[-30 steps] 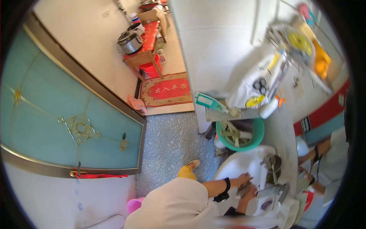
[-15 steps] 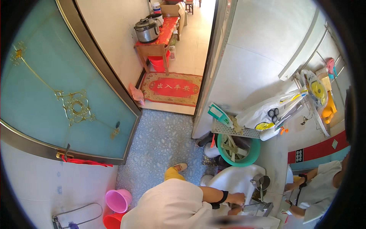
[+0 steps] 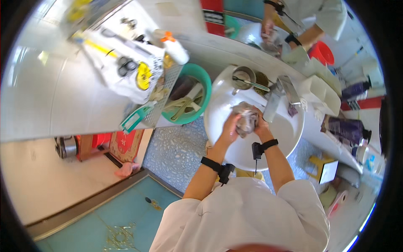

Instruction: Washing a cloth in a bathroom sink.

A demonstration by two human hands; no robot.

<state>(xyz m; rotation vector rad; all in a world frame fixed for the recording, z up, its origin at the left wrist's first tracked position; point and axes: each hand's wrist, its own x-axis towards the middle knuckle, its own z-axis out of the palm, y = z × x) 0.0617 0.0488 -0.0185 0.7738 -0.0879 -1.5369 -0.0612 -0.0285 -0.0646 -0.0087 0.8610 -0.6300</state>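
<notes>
Both hands are over the white washbasin (image 3: 273, 145), pressing on a crumpled greyish-brown bundle (image 3: 246, 120) that looks like a wet cloth or plastic bag; blur hides which. My left hand (image 3: 229, 129) is curled against its left side. On its right side my right hand (image 3: 262, 124) grips with bent fingers. A metal faucet (image 3: 273, 105) stands just beyond my right hand. At the basin's far rim, a metal mug (image 3: 239, 72) has a toothbrush (image 3: 254, 85) lying across its top.
Left of the basin stands a green tub (image 3: 206, 82) with long pale pieces in it. A perforated shelf (image 3: 168, 88) juts out above it, holding a white bag, a bottle (image 3: 176, 51) and a green-handled brush (image 3: 133, 119). White containers (image 3: 312, 90) line the right ledge. A mirror is ahead.
My view has swung from the doorway to the washbasin. Both hands now show fully, with the crumpled bundle between them; earlier they were partly hidden near the lower edge.
</notes>
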